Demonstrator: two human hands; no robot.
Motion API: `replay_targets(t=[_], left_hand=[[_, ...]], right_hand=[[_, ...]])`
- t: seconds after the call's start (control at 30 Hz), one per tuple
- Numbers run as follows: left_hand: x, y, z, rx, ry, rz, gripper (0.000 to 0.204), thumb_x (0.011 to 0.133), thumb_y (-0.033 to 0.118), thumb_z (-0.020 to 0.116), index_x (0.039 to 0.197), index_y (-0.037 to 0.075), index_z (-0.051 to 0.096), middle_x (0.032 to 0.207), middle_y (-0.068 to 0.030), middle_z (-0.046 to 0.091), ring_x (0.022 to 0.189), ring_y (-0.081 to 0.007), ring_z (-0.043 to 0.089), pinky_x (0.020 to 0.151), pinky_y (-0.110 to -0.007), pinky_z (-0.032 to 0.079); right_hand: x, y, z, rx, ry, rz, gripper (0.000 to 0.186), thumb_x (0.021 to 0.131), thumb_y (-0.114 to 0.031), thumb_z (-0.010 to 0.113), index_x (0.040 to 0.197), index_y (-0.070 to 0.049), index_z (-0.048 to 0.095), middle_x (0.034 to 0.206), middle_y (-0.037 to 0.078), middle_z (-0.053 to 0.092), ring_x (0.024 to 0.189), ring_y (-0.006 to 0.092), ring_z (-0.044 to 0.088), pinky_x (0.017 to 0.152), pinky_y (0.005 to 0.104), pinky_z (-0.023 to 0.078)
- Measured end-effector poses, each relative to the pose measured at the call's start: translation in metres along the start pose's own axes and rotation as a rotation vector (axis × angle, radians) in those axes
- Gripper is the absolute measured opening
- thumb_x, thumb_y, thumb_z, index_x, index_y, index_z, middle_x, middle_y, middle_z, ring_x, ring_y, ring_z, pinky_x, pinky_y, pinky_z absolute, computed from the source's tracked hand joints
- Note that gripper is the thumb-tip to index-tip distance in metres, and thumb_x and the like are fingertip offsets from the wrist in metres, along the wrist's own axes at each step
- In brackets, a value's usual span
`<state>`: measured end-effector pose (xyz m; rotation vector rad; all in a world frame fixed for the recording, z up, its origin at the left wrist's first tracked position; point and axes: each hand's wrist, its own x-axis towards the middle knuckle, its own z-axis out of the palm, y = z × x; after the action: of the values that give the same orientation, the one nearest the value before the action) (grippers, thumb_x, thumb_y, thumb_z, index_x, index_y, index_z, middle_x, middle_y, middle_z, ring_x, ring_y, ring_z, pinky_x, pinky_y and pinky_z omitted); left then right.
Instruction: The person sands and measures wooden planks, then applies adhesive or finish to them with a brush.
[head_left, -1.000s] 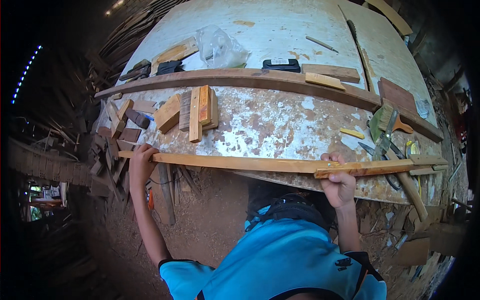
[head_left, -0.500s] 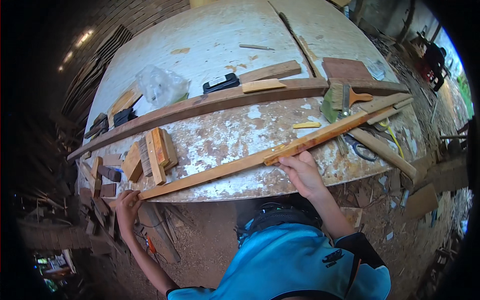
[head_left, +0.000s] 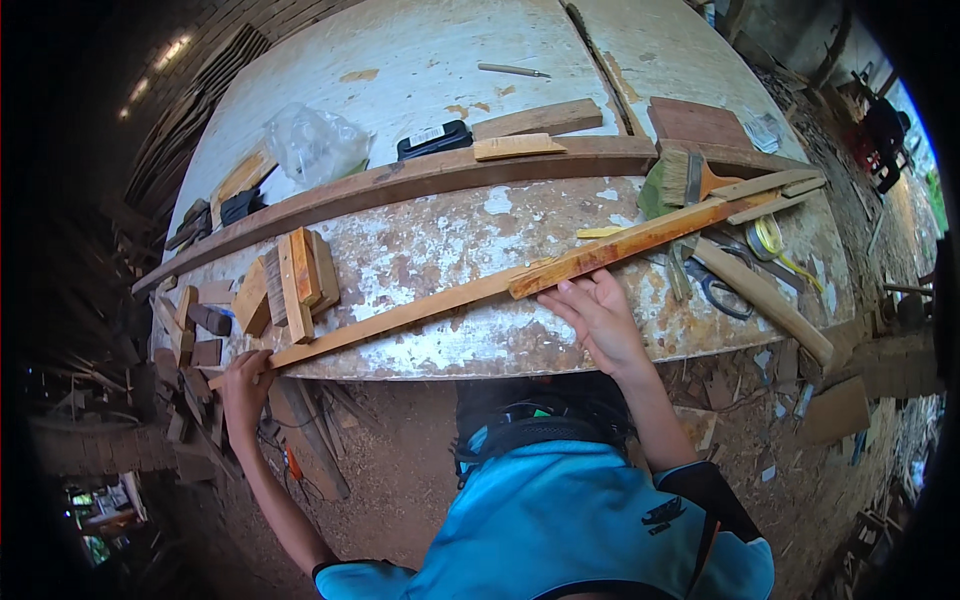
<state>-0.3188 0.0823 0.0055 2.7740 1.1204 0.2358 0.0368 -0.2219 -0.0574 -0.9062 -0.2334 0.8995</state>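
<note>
A long, thin wooden strip [head_left: 400, 317] runs slantwise over the near edge of the worktable. My left hand [head_left: 246, 382] is closed round its left end, which pokes out past my fingers. Against its right part lies a thicker reddish-brown wooden strip [head_left: 620, 247], whose near end overlaps the thin one. From below, my right hand [head_left: 597, 315] holds this thicker strip near that end, thumb at its lower edge and the other fingers partly under it. Where the strips meet, I cannot tell whether they are joined. Thin grey-brown slats [head_left: 770, 185] lie at the far right end.
On the worktable [head_left: 430, 240], a long brown beam [head_left: 400, 207] crosses behind the strips. Wood blocks [head_left: 300, 275] stand at left. A paintbrush [head_left: 690, 180], scissors [head_left: 725, 298], a tape measure [head_left: 765, 238] and a wooden handle [head_left: 765, 300] lie at right. A plastic bag [head_left: 315, 145] sits farther back.
The thicker strip's near end has shifted slightly left and shows more of its side face. My right hand's fingers have spread a little. More of the thin strip's left end shows beyond my left hand.
</note>
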Motion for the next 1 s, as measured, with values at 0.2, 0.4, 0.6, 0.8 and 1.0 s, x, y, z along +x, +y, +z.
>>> replay_targets(t=[0.2,0.4,0.6,0.8,1.0], left_hand=[[0.006,0.021,0.009,0.109,-0.061,-0.070,0.039,0.068,0.004,0.068,0.106,0.005,0.061,0.091,-0.0129,0.061,0.091,-0.0323,0.057,0.080,-0.040,0.045],[-0.031,0.031,0.009,0.127,0.371,0.083,0.045,0.070,-0.003,0.058,0.112,0.013,0.058,0.109,-0.0126,0.056,0.105,-0.0295,0.054,0.086,-0.040,0.042],[-0.159,-0.028,0.074,-0.276,0.742,-0.380,0.023,0.072,-0.001,0.055,0.093,0.005,0.062,0.086,-0.0100,0.062,0.081,-0.0253,0.059,0.075,-0.034,0.044],[-0.393,-0.039,0.283,-0.896,0.468,-1.251,0.018,0.085,0.012,0.056,0.096,0.000,0.063,0.079,-0.0077,0.063,0.076,-0.0115,0.059,0.069,-0.028,0.047],[-0.478,-0.095,0.477,-0.985,0.306,-1.562,0.022,0.083,0.018,0.057,0.093,-0.001,0.065,0.077,-0.0123,0.064,0.074,-0.0161,0.062,0.066,-0.032,0.049]], right_hand=[[-0.018,0.001,-0.010,-0.130,-0.025,0.008,0.043,0.090,-0.001,0.051,0.127,0.005,0.031,0.109,0.021,0.055,0.100,0.0253,0.060,0.091,0.0351,0.050],[-0.036,0.012,-0.014,-1.025,0.046,-0.353,0.014,0.084,0.003,0.057,0.098,0.006,0.057,0.094,0.013,0.060,0.080,0.0142,0.061,0.066,0.0232,0.051],[-0.040,0.014,0.001,-1.495,-0.249,-0.722,0.012,0.080,0.003,0.059,0.092,0.004,0.058,0.096,0.015,0.058,0.083,0.0249,0.058,0.072,0.0319,0.050],[-0.041,0.064,0.085,-1.854,-0.671,-0.921,0.040,0.074,-0.005,0.068,0.111,0.001,0.054,0.108,0.018,0.050,0.101,0.0335,0.049,0.084,0.0395,0.042],[-0.032,0.155,0.191,-2.028,-0.926,-0.843,0.055,0.068,0.003,0.072,0.118,-0.005,0.052,0.113,0.019,0.048,0.105,0.0345,0.049,0.082,0.0398,0.044]])
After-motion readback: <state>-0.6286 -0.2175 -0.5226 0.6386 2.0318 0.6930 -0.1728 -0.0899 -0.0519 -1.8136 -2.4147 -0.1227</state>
